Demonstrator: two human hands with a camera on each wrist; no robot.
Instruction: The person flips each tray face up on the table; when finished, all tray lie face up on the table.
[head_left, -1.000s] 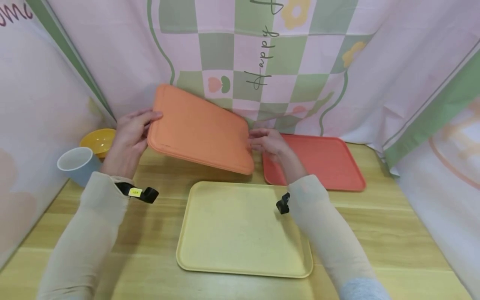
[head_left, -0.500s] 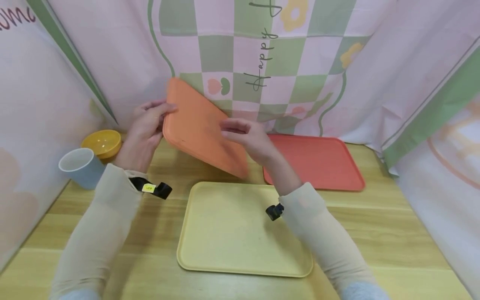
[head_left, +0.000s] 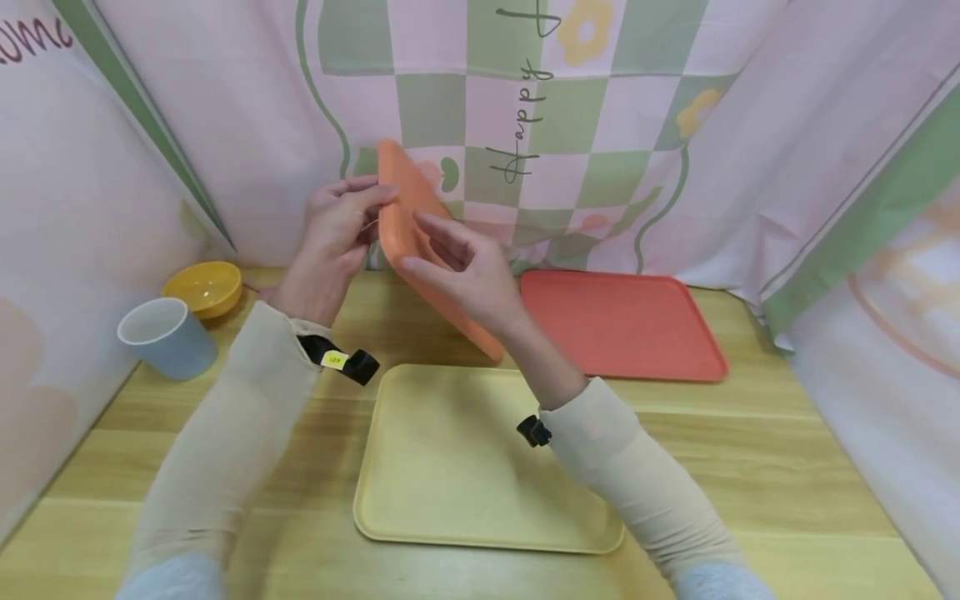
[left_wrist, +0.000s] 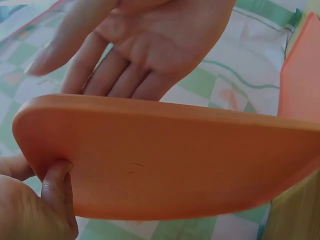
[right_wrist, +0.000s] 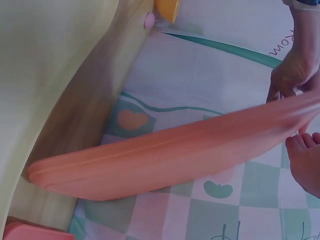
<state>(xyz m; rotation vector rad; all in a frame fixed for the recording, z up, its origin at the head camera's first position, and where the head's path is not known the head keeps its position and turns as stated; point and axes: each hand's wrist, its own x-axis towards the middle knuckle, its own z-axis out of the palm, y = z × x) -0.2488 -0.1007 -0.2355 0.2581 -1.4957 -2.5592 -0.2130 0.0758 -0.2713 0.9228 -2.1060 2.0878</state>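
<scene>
My left hand (head_left: 333,223) grips the upper left end of an orange tray (head_left: 393,227) with the thumb on one face. Held steeply tilted, nearly edge-on in the head view, the tray slopes down to the right behind the yellow tray. In the left wrist view a few short dark marks show on the orange tray's (left_wrist: 165,155) face. My right hand (head_left: 474,275) is right by that tray, its thumb and fingers spread and loosely bent. The left wrist view shows the right palm (left_wrist: 155,47) above the tray's edge, fingertips partly hidden behind it.
A yellow tray (head_left: 480,458) lies in front on the wooden table (head_left: 757,475). Behind it to the right lies a red tray (head_left: 622,325). At the back left stand a blue cup (head_left: 171,342) and a yellow bowl (head_left: 213,292). A patterned curtain (head_left: 510,100) hangs behind.
My left hand has moved right, turning the orange tray from a broad face to nearly edge-on. My right hand has left the tray's right end and moved left across to its left end.
</scene>
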